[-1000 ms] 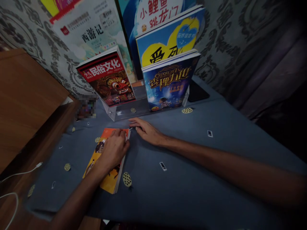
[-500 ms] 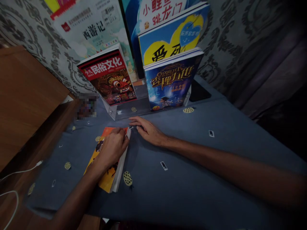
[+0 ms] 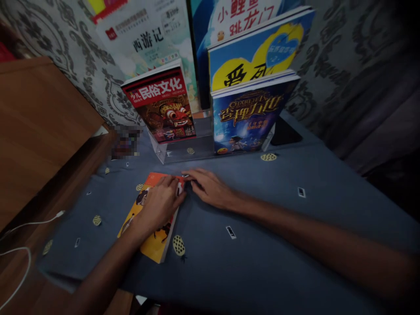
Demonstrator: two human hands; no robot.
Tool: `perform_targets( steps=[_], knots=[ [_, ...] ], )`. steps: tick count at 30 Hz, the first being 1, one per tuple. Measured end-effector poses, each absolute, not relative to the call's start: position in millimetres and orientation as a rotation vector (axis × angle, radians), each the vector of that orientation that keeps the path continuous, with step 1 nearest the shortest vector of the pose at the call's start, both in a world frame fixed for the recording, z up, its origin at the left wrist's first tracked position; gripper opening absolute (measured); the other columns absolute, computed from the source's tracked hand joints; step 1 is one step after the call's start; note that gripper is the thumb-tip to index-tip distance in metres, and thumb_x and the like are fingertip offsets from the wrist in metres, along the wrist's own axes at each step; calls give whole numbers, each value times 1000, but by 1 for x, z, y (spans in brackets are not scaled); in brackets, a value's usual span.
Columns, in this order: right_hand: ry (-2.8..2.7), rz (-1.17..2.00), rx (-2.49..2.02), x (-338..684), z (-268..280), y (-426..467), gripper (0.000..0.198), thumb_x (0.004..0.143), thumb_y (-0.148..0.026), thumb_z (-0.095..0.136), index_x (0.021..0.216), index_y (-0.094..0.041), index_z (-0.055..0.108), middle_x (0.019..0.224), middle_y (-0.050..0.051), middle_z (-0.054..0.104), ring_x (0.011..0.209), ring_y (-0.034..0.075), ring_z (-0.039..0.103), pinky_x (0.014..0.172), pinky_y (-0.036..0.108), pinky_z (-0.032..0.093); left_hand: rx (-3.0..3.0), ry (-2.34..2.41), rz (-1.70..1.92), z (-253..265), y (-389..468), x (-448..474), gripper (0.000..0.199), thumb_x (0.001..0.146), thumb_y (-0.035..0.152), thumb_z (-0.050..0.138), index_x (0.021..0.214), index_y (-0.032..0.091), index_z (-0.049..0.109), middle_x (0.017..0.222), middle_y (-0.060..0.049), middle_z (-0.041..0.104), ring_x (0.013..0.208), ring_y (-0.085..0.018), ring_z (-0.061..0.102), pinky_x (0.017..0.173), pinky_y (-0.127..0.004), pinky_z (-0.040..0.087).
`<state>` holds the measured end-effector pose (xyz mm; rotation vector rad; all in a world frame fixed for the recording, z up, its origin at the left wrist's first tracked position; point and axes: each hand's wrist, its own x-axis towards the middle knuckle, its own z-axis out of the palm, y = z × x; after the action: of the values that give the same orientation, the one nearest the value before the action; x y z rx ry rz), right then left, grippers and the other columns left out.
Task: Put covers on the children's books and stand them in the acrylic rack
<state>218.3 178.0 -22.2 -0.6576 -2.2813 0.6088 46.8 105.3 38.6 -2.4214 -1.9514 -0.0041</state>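
A thick paperback book (image 3: 154,247) with a yellow and orange cover lies on the table, its white page edges showing on the right. My left hand (image 3: 162,201) rests over the upper part of its cover, fingers bent slightly and thumb out by the right edge. Part of the cover picture is hidden under that hand and forearm. My right hand (image 3: 210,188) is just right of the book's top corner, palm down, with its fingers stretched toward it. Whether those fingertips touch the book, I cannot tell.
Behind the hands, a clear book stand (image 3: 160,153) holds a red-topped book (image 3: 164,105) and a blue book (image 3: 246,120), with taller books behind. A black flat object (image 3: 286,131) lies right of it. A white cable (image 3: 42,219) runs at left, near a wooden panel (image 3: 42,118).
The view has shifted, so the stand and books appear further right. The paperback's right page edges look closer together. My right hand's fingertips are nearer its top corner.
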Motion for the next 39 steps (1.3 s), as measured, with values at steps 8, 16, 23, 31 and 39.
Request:
perform_targets(
  steps=[8, 16, 23, 31, 39],
  knots=[
    [-2586, 67, -575, 220, -12, 164, 34, 91, -12, 52, 125, -13, 58, 101, 13, 71, 94, 25, 64, 86, 39, 47, -3021, -1697, -23, 36, 52, -44, 100, 77, 71, 66, 159, 37, 17, 167, -7, 20, 153, -36, 19, 121, -60, 23],
    [-2588, 32, -589, 220, -17, 165, 40, 92, -13, 49, 132, -17, 55, 115, 13, 71, 103, 24, 66, 92, 41, 50, -2878, -1620, 3, 18, 10, -68, 86, 91, 54, 62, 159, 37, 12, 166, -8, 23, 152, -35, 21, 119, -62, 27],
    [-2584, 48, -692, 213, -18, 188, 36, 92, -14, 48, 127, -15, 59, 130, 16, 65, 112, 29, 62, 98, 47, 49, -2834, -1466, -99, 10, 43, -60, 80, 93, 56, 57, 159, 36, 16, 165, -7, 25, 151, -34, 25, 119, -62, 27],
    [-2563, 113, -734, 211, -19, 208, 32, 93, -15, 46, 122, -15, 61, 127, 16, 66, 105, 29, 58, 91, 46, 47, -2813, -1396, -95, 17, 63, -53, 74, 95, 53, 55, 158, 33, 22, 163, -10, 31, 149, -32, 32, 117, -60, 34],
    [-2551, 140, -682, 210, -28, 207, 38, 93, -16, 47, 128, -11, 58, 131, 18, 64, 112, 31, 56, 96, 48, 44, -2786, -1262, -303, 16, 53, -43, 57, 99, 42, 54, 150, 23, 39, 145, -13, 56, 138, -25, 50, 111, -50, 48]
  ],
)
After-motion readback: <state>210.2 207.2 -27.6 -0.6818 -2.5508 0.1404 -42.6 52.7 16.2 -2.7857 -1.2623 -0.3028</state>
